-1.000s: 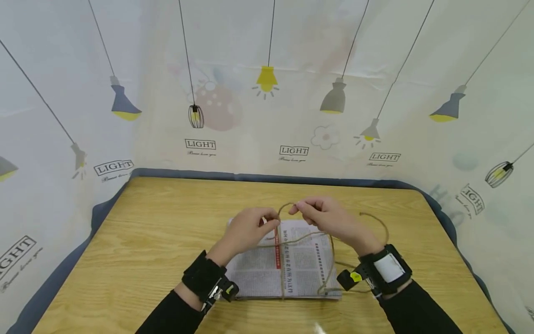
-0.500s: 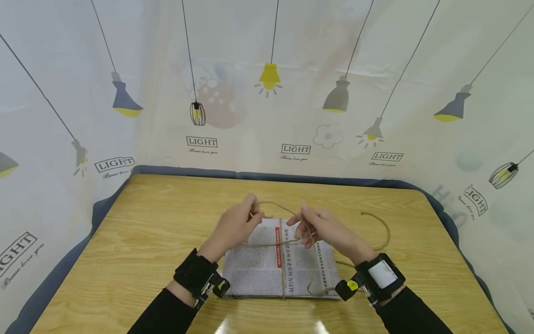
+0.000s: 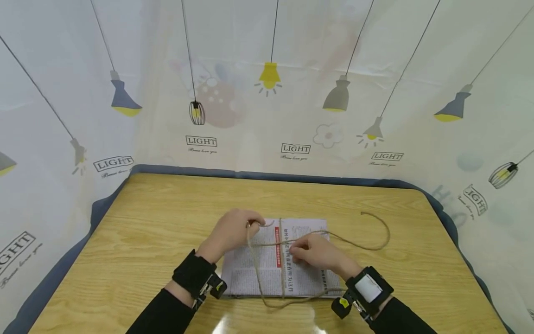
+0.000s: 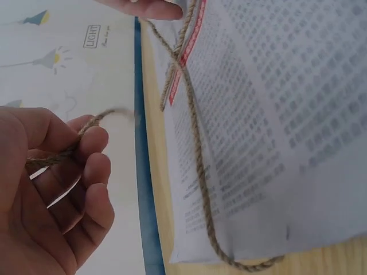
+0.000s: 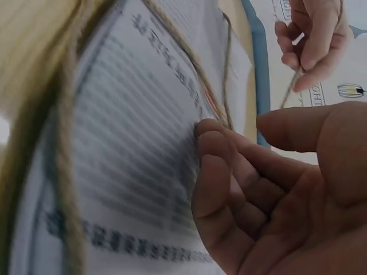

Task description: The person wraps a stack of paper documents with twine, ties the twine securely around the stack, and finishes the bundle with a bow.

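A stack of newspapers (image 3: 239,276) lies on the table with brown twine (image 3: 282,280) running over it in two crossing directions. My left hand (image 3: 231,232), over the stack's far left corner, pinches the twine between thumb and forefinger, and a short end sticks out past the fingertips. From that pinch a long strand (image 3: 269,305) loops down past the near edge of the stack and round to its right side. My right hand (image 3: 319,253) is low over the right half of the newspaper, near the crossing. Its fingers are loosely bent, the thumb apart from them, with nothing held.
A loose twine tail (image 3: 388,232) curves over the wooden table (image 3: 167,218) to the right of the stack. Behind the table hangs a pale cloth (image 3: 246,153) printed with lamps, and a dark blue band borders the tabletop.
My left hand rises, then comes back down, still pinching the twine. My right hand has let go of the twine and moved down onto the stack. The strand now hangs over the near edge.
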`<state>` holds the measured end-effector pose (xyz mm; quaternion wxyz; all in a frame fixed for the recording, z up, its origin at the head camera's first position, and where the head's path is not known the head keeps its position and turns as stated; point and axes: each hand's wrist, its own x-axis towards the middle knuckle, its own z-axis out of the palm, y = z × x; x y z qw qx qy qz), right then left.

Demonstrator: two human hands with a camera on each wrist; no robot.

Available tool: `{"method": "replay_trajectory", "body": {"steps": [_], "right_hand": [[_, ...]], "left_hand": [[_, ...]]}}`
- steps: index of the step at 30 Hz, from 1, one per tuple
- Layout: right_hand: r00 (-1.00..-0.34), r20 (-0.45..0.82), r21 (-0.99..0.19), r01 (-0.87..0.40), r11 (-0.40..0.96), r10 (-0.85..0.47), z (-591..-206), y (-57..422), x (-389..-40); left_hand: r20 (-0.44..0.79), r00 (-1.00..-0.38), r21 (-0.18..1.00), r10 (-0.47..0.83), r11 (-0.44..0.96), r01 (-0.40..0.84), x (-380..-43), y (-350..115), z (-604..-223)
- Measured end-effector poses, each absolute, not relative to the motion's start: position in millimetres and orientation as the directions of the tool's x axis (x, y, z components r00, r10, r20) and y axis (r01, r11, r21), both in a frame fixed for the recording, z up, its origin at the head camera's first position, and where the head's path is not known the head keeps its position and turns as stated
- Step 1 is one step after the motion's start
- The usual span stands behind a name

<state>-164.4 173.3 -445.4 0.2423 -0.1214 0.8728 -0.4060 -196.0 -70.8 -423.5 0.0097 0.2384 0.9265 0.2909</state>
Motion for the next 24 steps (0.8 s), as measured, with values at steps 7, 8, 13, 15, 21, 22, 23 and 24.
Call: {"method": "replay_trajectory", "body": {"steps": [7, 8, 13, 15, 21, 22, 23, 24], "right_hand": [[-0.878, -0.372, -0.813, 0.151, 0.562, -0.302, -455.4, 160.4, -161.3], [-0.878, -0.38, -0.816, 0.169, 0.553, -0.292, -455.8, 159.4, -161.0], [-0.86, -0.403, -0.816, 0.182, 0.548, -0.314, -455.0, 156.7, -155.8], [-0.862, -0.372, -0.804, 0.114, 0.583, -0.344, -454.7, 155.9, -153.0], [-0.919, -0.245, -0.744, -0.026, 0.668, -0.308, -458.8, 149.0, -149.6], [-0.933, -0.227, -0.723, -0.032, 0.69, -0.28, -460.0, 147.0, -149.7], [-0.945, -0.207, -0.695, -0.039, 0.718, -0.252, -461.4, 144.9, -150.1], [-0.955, -0.191, -0.664, -0.043, 0.746, -0.225, -462.6, 142.7, -150.5]], "left_hand": [[0.096, -0.859, 0.523, 0.502, 0.709, 0.473, -195.5, -60.9, -432.9], [0.091, -0.856, 0.532, 0.509, 0.702, 0.474, -195.4, -60.0, -434.1], [0.075, -0.841, 0.536, 0.536, 0.689, 0.488, -195.7, -56.1, -437.9], [0.082, -0.841, 0.535, 0.534, 0.689, 0.489, -195.9, -54.3, -437.1], [0.101, -0.851, 0.516, 0.515, 0.704, 0.487, -196.4, -47.4, -430.9], [0.1, -0.852, 0.507, 0.514, 0.711, 0.488, -196.4, -46.4, -430.3], [0.098, -0.852, 0.498, 0.514, 0.716, 0.489, -196.4, -45.7, -430.0], [0.098, -0.852, 0.49, 0.514, 0.721, 0.49, -196.4, -45.2, -429.9]]}}
